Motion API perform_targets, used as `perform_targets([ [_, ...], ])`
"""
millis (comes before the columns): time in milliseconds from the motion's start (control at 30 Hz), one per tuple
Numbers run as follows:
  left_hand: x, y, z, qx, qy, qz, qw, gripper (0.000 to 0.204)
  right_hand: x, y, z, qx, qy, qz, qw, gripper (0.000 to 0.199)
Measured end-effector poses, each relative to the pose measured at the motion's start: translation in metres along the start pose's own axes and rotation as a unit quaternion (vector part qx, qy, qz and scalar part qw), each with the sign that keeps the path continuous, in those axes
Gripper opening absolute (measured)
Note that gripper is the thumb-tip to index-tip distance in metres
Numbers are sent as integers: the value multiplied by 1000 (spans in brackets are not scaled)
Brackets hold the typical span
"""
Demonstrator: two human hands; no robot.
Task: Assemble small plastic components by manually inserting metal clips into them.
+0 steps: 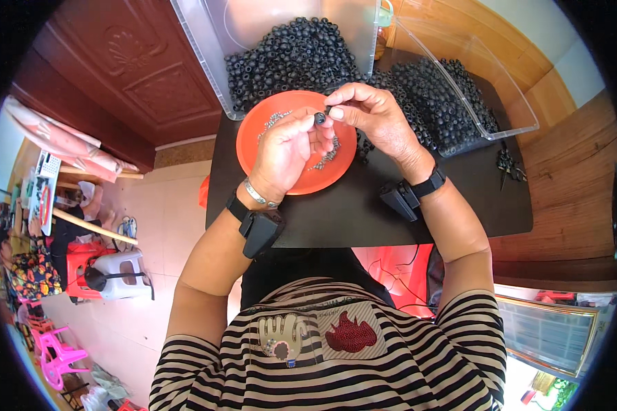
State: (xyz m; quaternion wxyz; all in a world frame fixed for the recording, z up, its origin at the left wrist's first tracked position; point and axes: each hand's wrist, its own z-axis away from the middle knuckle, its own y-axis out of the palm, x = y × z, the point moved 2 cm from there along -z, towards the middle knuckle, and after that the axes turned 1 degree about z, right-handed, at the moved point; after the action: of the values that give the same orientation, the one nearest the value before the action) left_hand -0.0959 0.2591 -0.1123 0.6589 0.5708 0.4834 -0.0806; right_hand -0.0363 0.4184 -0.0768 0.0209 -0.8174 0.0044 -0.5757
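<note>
My left hand (286, 152) is closed on a small black round part (319, 118) with a hole in its end, pinched between thumb and fingers. Close beside it, the thumb and forefinger of my right hand (370, 118) pinch together on something dark and tiny, too small to name. Both hands are above an orange-red bowl (249, 147), in which many small grey pieces (275, 119) lie scattered. Black bands with boxy units sit on both wrists.
Behind the bowl, a clear plastic bin (212, 61) lies tipped with a heap of black round parts (298, 51). Another clear bin (521, 113) holds more at the right. Small scissors (509, 166) lie on the dark table (336, 222). At the far left sits another person (38, 274).
</note>
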Motion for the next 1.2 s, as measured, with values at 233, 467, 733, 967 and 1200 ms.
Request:
perform_targets([
  [233,-2,2,0,-37,25,-31,999,21,8,6,3,-18,-4,22,1000,13],
  [467,-1,2,0,-47,10,-80,996,21,10,8,4,-42,-11,106,993,11],
  [733,2,1,1,-45,5,-86,995,21,10,11,4,-61,-63,243,966,11],
  [967,2,-2,0,-56,2,-26,998,20,13,17,4,-65,-225,378,896,25],
  [1200,3,-2,1,-59,-4,-18,998,20,17,21,6,-77,-260,442,855,32],
])
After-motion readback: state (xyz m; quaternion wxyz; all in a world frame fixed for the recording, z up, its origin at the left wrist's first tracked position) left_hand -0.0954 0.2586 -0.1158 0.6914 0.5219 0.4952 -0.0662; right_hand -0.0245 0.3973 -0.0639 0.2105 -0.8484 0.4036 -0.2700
